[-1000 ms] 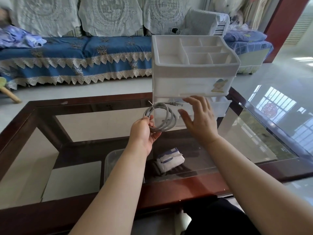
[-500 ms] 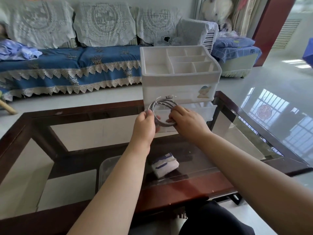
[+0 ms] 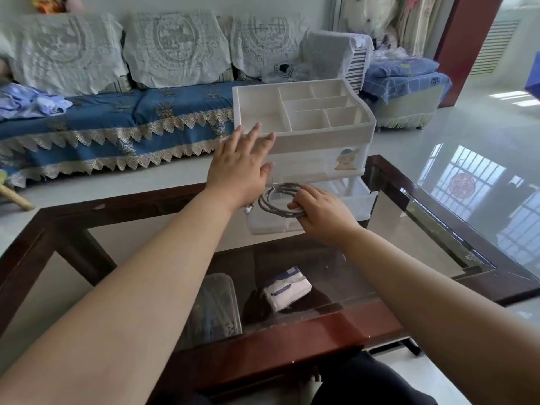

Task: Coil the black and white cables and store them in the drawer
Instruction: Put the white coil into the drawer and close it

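A white plastic organizer (image 3: 321, 140) with divided top compartments stands on the glass table. Its lower drawer (image 3: 355, 204) is pulled out toward me. My right hand (image 3: 320, 213) grips a coiled grey-white cable (image 3: 268, 204) and holds it over the open drawer. My left hand (image 3: 241, 166) is raised with fingers spread flat, in front of the organizer's upper left corner; I cannot tell if it touches it. No black cable is in view.
The glass-topped table has a dark wooden frame (image 3: 292, 337). Under the glass lie a clear plastic box (image 3: 217, 305) and a white-and-blue packet (image 3: 287, 289). A blue-covered sofa (image 3: 117, 121) stands beyond the table.
The coil passed from my left hand to my right hand, which lowered it over the drawer. My left hand let go and rose toward the organizer's top left corner.
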{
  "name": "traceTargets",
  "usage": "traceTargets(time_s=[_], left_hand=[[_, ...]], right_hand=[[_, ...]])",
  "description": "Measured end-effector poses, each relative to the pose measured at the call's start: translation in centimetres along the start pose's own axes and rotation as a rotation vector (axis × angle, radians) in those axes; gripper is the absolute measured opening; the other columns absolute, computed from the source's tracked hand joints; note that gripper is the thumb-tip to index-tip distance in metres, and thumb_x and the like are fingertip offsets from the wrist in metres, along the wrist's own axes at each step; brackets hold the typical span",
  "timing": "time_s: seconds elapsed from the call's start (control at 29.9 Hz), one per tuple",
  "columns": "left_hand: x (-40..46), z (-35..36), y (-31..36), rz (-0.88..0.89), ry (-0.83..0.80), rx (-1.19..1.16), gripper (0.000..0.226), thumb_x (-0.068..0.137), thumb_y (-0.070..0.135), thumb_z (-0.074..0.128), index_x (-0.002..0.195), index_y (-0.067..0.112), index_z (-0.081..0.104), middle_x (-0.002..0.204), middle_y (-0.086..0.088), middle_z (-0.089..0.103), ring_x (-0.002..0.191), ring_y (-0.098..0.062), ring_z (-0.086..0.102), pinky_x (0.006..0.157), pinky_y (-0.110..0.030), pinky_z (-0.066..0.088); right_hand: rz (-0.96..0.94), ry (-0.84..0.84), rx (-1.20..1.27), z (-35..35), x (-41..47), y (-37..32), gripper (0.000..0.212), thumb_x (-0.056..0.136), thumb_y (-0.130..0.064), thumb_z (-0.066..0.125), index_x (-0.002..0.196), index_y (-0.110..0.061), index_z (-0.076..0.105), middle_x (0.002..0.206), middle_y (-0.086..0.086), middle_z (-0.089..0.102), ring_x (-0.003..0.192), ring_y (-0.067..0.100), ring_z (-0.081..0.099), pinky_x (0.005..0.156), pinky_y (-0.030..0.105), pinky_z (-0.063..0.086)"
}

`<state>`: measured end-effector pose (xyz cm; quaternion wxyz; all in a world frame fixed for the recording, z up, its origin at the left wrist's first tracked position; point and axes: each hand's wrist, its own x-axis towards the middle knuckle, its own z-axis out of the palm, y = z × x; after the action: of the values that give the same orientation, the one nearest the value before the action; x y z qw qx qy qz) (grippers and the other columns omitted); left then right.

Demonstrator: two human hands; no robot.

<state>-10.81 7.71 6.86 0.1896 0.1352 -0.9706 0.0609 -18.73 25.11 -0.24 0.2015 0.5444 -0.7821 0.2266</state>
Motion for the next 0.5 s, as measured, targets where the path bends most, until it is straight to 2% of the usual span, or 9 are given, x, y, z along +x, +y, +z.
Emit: traceTargets(time_s=[0.1,0.17,0.23,0.37,0.44,0.5], left_hand=[[0.2,-0.2,0.4,-0.007,-0.008,-0.012,0.055,0.102,0.044,0.022,0.154,0.034,0.009,0.163,0.0,0.006,0.149,-0.028,0.001,0.117,-0.048,0.006],[0.2,-0.4,0.6,-0.021,-0.027,-0.055,0.054,0.102,0.044,0.022,0.154,0.033,0.012,0.163,-0.001,0.009,0.149,-0.027,0.001,0.117,-0.048,0.007],[0.1,-0.4,0.7,-0.03,-0.047,-0.091,0.054,0.102,0.045,0.021,0.154,0.032,0.014,0.163,-0.001,0.01,0.149,-0.027,0.0,0.117,-0.048,0.007],[0.2,-0.6,0.9,-0.048,-0.089,-0.144,0.053,0.102,0.045,0.021,0.154,0.033,0.014,0.163,0.001,0.008,0.149,-0.025,-0.004,0.118,-0.047,0.007],[0.2,-0.7,1.0,-0.047,-0.1,-0.153,0.053,0.103,0.045,0.021,0.154,0.032,0.013,0.163,0.001,0.007,0.149,-0.025,-0.006,0.118,-0.047,0.007],[0.2,-0.9,0.9,-0.05,-0.104,-0.159,0.054,0.103,0.044,0.021,0.154,0.032,0.012,0.163,0.001,0.005,0.149,-0.025,-0.007,0.118,-0.047,0.008]], right_hand=[[0.028,0.1,0.008,-0.9,-0.9,-0.6,0.028,0.089,-0.03,0.042,0.08,-0.006,0.055,0.074,0.007,0.062,0.058,0.033,0.057,0.048,0.027,0.034],[0.154,0.091,0.004,-1.2,-0.6,-1.2,0.025,0.092,-0.03,0.047,0.081,-0.009,0.051,0.078,0.007,0.062,0.06,0.034,0.056,0.05,0.027,0.027],[0.3,-0.048,-0.024,-1.4,0.3,-1.3,0.025,0.093,-0.038,0.05,0.085,-0.015,0.044,0.086,0.004,0.06,0.07,0.03,0.055,0.055,0.029,0.03],[0.47,-0.342,-0.069,-2.1,2.3,0.1,0.059,0.08,-0.07,0.052,0.098,-0.014,0.047,0.099,0.003,0.058,0.08,0.022,0.051,0.064,0.031,0.038],[0.58,-0.496,0.031,-2.2,2.9,0.9,0.082,0.075,-0.076,0.051,0.119,-0.007,0.046,0.12,0.011,0.056,0.102,0.028,0.054,0.076,0.032,0.04],[0.625,-0.643,0.069,-1.9,3.3,1.3,0.091,0.081,-0.076,0.04,0.134,-0.003,0.037,0.139,0.016,0.044,0.123,0.032,0.046,0.095,0.038,0.038]])
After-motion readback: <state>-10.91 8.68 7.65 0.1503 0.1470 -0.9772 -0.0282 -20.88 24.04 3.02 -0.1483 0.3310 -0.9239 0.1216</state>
